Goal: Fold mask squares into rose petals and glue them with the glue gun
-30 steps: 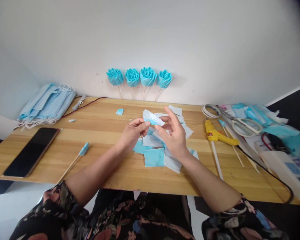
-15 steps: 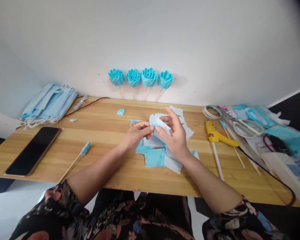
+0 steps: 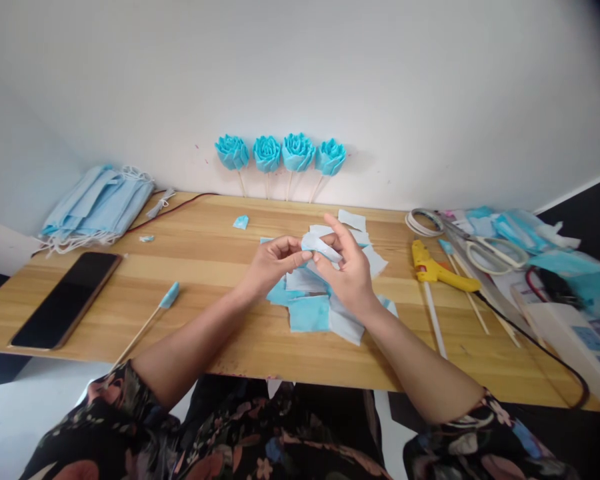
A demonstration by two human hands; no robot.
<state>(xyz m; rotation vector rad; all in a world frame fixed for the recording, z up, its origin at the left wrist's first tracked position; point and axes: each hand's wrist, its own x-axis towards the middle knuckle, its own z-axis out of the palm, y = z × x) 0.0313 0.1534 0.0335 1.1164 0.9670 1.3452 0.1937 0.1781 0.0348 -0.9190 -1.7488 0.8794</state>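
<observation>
Between my two hands is a small piece of mask fabric (image 3: 320, 245), pale blue and white, partly folded over. My left hand (image 3: 276, 265) pinches its left edge between thumb and fingers. With its thumb, my right hand (image 3: 349, 270) presses the near side while the index finger points up and away. Beneath both hands lie several cut squares of mask fabric (image 3: 309, 313), some blue side up, some white. To the left, a thin stick with a blue fabric tip (image 3: 169, 295) lies on the wooden table (image 3: 200, 257).
Several blue fabric roses (image 3: 299, 153) on sticks lean against the wall. A stack of face masks (image 3: 97, 203) and a phone (image 3: 66, 300) lie left. On the right are a yellow glue gun (image 3: 433, 270), scissors (image 3: 497, 255), a tape roll (image 3: 424, 223) and fabric scraps (image 3: 567, 253).
The fabric piece is folded over a little more between my fingers. Both hands stay in nearly the same place.
</observation>
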